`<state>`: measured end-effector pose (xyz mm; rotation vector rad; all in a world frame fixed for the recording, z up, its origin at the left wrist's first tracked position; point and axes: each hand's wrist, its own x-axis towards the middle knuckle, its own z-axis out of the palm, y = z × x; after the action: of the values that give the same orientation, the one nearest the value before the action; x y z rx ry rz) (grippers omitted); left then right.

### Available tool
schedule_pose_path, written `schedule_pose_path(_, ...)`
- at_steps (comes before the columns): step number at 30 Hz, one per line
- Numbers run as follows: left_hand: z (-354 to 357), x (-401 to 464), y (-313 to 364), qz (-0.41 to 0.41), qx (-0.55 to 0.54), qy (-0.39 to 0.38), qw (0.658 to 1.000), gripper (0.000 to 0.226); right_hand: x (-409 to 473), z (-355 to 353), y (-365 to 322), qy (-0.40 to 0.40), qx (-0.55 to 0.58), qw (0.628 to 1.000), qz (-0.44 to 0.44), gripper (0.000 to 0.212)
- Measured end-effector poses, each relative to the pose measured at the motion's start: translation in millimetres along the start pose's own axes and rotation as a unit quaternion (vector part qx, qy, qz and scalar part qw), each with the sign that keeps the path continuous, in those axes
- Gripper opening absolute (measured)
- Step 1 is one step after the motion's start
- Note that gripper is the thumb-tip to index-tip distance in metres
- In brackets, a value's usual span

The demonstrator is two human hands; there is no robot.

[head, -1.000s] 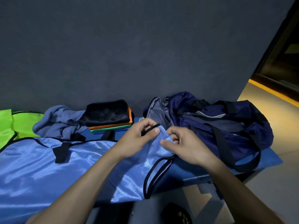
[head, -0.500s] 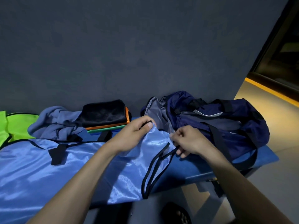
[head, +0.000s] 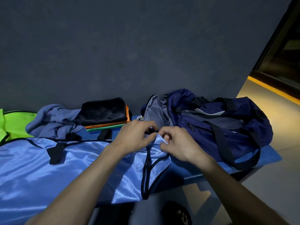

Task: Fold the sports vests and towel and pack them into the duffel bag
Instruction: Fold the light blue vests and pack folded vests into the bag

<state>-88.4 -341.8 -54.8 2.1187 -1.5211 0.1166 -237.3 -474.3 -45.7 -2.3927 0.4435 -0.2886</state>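
Pinching the blue vest (head: 53,172) at its shoulder end, left hand (head: 134,135) and right hand (head: 177,143) meet just left of the duffel bag (head: 219,124), fingers curled on the fabric, likely matching edges for a fold. Vest lies spread flat, so it creases clean. Folded stack (head: 105,116) sits left of the bag, grey towel (head: 52,122) further left, unfolded, green vest (head: 14,124) beyond. Bag mouth gapes, ready for packing.

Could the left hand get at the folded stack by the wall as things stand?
Probably yes: the folded stack lies uncovered just beyond the left hand, but that hand is pinching the blue vest and would have to let go first.
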Motion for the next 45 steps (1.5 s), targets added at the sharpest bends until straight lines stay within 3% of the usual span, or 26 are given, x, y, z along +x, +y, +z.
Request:
schedule_pose_path(6,-9,-4,2,0.033,0.046,-0.005,0.998,0.019,-4,-5,-6,-0.018,-0.003,1.000,-0.025,0.025)
schedule_pose_path(8,-11,-4,0,0.000,-0.022,-0.014,1.000,0.013,-6,-9,-5,-0.010,-0.003,1.000,-0.023,0.027)
schedule_pose_path(9,-12,-3,0,-0.033,-0.109,-0.020,0.993,0.015,-7,-12,-4,-0.006,-0.005,1.000,-0.016,0.026)
schedule_pose_path(10,-14,-2,1,-0.078,-0.219,-0.030,0.972,0.020,-8,-14,-2,-0.008,-0.007,1.000,-0.007,0.025)
schedule_pose_path(12,-20,-2,8,-0.172,-0.416,-0.042,0.892,0.025,-9,-16,1,-0.026,-0.018,0.999,0.010,0.020)
schedule_pose_path(13,-21,-3,10,-0.203,-0.478,-0.050,0.853,0.023,-10,-17,1,-0.040,-0.021,0.999,0.012,0.019)
schedule_pose_path(15,-19,-4,12,-0.215,-0.521,-0.064,0.824,0.015,-11,-17,3,-0.084,-0.006,0.996,0.011,0.019)
schedule_pose_path(17,-17,-5,15,-0.193,-0.516,-0.061,0.832,0.018,-12,-19,3,-0.118,0.031,0.992,0.015,0.028)
schedule_pose_path(22,-16,-3,15,-0.145,-0.526,-0.042,0.837,0.019,-9,-10,-4,-0.066,0.216,0.971,0.083,0.054)
schedule_pose_path(25,-17,-4,16,-0.112,-0.516,-0.020,0.849,0.026,-8,-2,-5,-0.047,0.228,0.971,0.050,0.051)
schedule_pose_path(28,-25,-5,15,-0.082,-0.512,-0.008,0.855,0.026,-5,-8,-2,0.006,0.233,0.970,0.073,0.032)
schedule_pose_path(30,-35,-7,13,-0.051,-0.493,-0.036,0.868,0.033,-4,-12,1,0.009,0.265,0.959,0.103,0.019)
schedule_pose_path(32,-47,-8,13,-0.023,-0.471,-0.077,0.879,0.035,-3,-14,2,-0.010,0.295,0.948,0.120,0.024)
schedule_pose_path(34,-60,-9,22,0.013,-0.514,-0.115,0.850,0.033,-2,-15,-1,-0.026,0.320,0.938,0.130,0.039)
schedule_pose_path(36,-67,-3,31,0.029,-0.552,-0.153,0.819,0.031,-1,-19,-4,-0.041,0.359,0.923,0.129,0.032)
schedule_pose_path(39,-53,10,34,0.049,-0.439,-0.154,0.884,0.025,0,-21,-9,-0.061,0.413,0.899,0.132,0.026)
schedule_pose_path(45,-9,17,19,-0.012,-0.325,0.037,0.945,0.016,1,-9,-9,-0.006,0.398,0.908,0.135,0.020)
